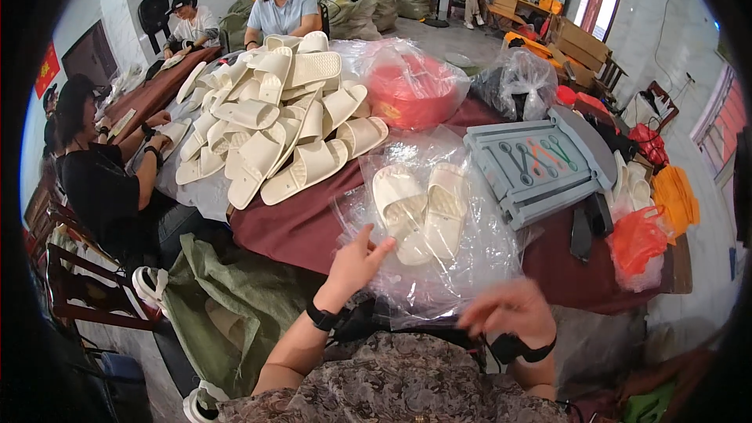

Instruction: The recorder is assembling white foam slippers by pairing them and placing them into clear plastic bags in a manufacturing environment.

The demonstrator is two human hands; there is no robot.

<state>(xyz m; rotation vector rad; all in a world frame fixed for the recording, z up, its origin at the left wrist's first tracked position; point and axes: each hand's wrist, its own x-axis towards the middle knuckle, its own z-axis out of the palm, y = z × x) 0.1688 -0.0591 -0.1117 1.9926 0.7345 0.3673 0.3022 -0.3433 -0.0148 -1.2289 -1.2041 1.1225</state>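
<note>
A pair of cream slippers, the left slipper (401, 207) and the right slipper (446, 211), lies on clear plastic bags (487, 254) at the table's near edge. Whether a layer of plastic also covers them, I cannot tell. My left hand (356, 265) is beside the left slipper's near end, index finger and thumb apart, holding nothing visible. Over the near edge of the plastic, to the right, hovers my right hand (513, 309); its fingers are bent and smeared by motion. A big heap of cream slippers (274, 110) rises on the table at the far left.
Right of the bags stands a grey folding stool (540, 160). Behind them is a red basin (411, 90) under plastic. A red bag (638, 243) hangs near the table's right end. Green sacking (227, 305) lies at lower left. A person in black (98, 180) sits at the left side.
</note>
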